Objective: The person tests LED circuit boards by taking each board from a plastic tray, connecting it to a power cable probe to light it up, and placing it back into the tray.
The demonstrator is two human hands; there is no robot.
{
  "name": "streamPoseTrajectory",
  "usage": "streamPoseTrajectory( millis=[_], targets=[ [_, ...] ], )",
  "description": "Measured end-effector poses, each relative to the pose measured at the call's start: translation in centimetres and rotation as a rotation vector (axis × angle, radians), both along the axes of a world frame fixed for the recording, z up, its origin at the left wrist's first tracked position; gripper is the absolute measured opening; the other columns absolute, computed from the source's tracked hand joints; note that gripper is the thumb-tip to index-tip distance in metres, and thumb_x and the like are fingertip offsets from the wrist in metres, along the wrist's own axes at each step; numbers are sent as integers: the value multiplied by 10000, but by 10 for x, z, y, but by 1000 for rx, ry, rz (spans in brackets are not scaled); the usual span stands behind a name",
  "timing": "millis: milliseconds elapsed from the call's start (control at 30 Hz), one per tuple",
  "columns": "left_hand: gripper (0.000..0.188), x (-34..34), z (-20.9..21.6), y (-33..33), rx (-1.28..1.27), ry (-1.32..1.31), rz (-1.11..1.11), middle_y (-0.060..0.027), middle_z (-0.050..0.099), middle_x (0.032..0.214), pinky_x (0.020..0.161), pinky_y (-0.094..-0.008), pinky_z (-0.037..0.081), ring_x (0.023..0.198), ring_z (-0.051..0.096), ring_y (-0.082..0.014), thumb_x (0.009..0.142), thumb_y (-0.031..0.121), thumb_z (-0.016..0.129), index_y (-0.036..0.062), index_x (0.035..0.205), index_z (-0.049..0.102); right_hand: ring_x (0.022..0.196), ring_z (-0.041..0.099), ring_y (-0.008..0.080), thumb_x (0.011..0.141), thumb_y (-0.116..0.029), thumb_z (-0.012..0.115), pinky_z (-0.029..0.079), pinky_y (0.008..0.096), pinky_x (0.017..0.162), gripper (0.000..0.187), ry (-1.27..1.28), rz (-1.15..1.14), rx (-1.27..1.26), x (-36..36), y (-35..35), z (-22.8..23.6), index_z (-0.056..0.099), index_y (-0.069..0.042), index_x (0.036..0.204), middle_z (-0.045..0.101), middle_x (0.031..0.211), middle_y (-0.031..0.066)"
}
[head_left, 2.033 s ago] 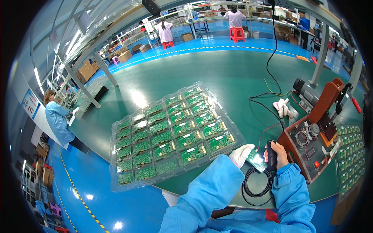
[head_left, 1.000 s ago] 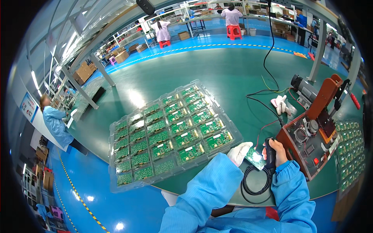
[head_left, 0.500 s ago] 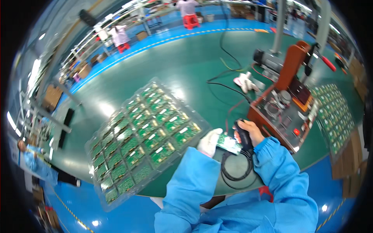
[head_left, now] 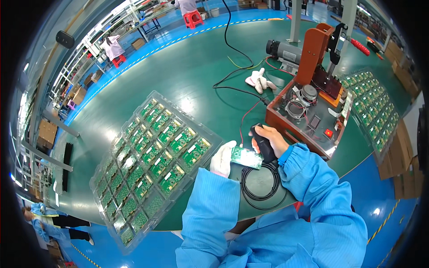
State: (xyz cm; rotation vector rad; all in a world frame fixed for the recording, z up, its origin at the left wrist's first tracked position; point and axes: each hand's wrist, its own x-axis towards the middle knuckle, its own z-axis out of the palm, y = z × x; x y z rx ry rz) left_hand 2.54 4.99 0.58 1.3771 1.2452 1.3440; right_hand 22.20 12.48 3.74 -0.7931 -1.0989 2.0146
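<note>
My left hand (head_left: pixel 222 160), in a white glove, is closed on one end of a green circuit board (head_left: pixel 237 154) above the table. My bare right hand (head_left: pixel 273 140) wraps round a black handheld scanner (head_left: pixel 265 145), its head close to the board's right end. Bright white light washes out much of the board's face. A black cable (head_left: pixel 243 190) lies coiled on the table just below the board and scanner. To the left, a clear plastic tray (head_left: pixel 214 145) holds several rows of green circuit boards.
Beyond my right hand stands a reddish-brown test fixture (head_left: pixel 286 127) with a red-handled lever. A grey motor (head_left: pixel 286 52) and a white glove (head_left: pixel 259 81) lie behind it. Another tray of boards (head_left: pixel 373 107) is at the far right. Black wires cross the green table (head_left: pixel 187 67).
The whole view has shifted, so the table and its things appear further left. Both hands keep their hold on the board and scanner, and the lit patch on the board looks larger.
</note>
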Motion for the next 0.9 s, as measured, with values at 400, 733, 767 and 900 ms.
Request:
streamPoseTrajectory(
  millis=[400,733,767,900],
  targets=[
    [419,-1,3,1,-21,-16,-17,-148,587,1065,888,-288,403,998,549,-190,940,280,364,-56,1137,518,634,531,152,840,-95,523,440,272,550,341,101,-48,46,-1,4,-2,413,25,1140,558,862,105],
    [390,3,6,-2,-69,-112,-34,-159,580,1067,890,-299,408,977,550,-191,929,204,331,-84,1121,512,668,545,80,809,-23,558,448,222,613,305,-483,-499,739,30,-68,57,533,-8,1113,627,864,72],
    [390,6,6,-1,-67,-125,-44,-159,580,1067,890,-299,408,977,550,-191,929,204,331,-84,1121,512,695,554,94,785,-7,578,451,236,623,304,-567,-635,877,44,-76,62,550,-6,1088,629,864,75],
    [375,4,12,-7,-65,-222,-30,-158,587,1045,879,-293,416,960,557,-186,930,192,332,-80,1104,522,867,607,300,742,-94,641,482,328,737,341,-1195,-865,996,98,-95,90,567,-20,1067,594,1037,158]
  ],
)
